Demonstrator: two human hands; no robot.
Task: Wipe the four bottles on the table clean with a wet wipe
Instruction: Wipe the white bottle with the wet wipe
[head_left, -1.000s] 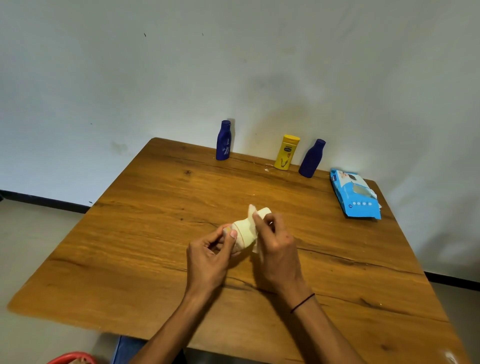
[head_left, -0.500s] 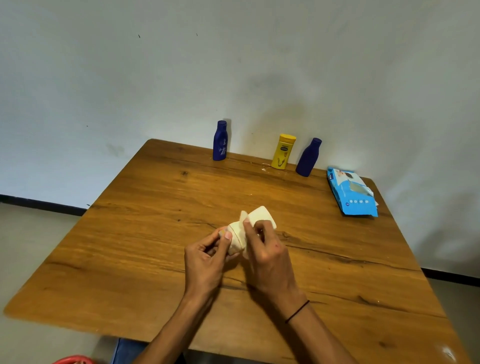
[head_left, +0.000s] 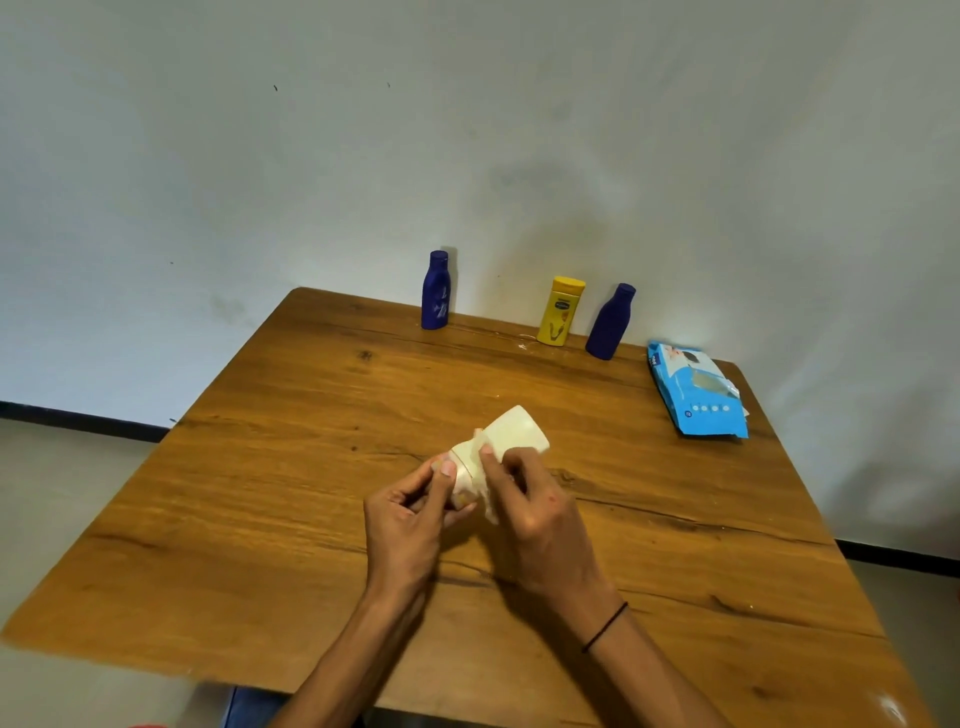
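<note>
Cream plastic bottle (head_left: 519, 434) is up off the wooden table (head_left: 260, 493), roughly over the middle of it, lying tilted with its flat base pointing away toward the far right. Left hand (head_left: 410, 525) has the cap end, thumb and curled fingers pinching around it. Right hand (head_left: 540, 514) is curled over the bottle's middle with a white wet wipe (head_left: 470, 465) pressed against it, so the wipe sits wrapped around the neck part between the two hands, and a bit of it hangs down under the right hand's fingers. Thin black band on the right wrist. Along the far edge by the wall stand three more bottles, all upright: a dark blue bottle (head_left: 435, 291) on the left, a yellow bottle (head_left: 560, 310) further right, and a second dark blue bottle (head_left: 610, 323) just beside the yellow one. Blue wipes pack (head_left: 696, 391) lies flat near the right edge, well apart from the hands.
</note>
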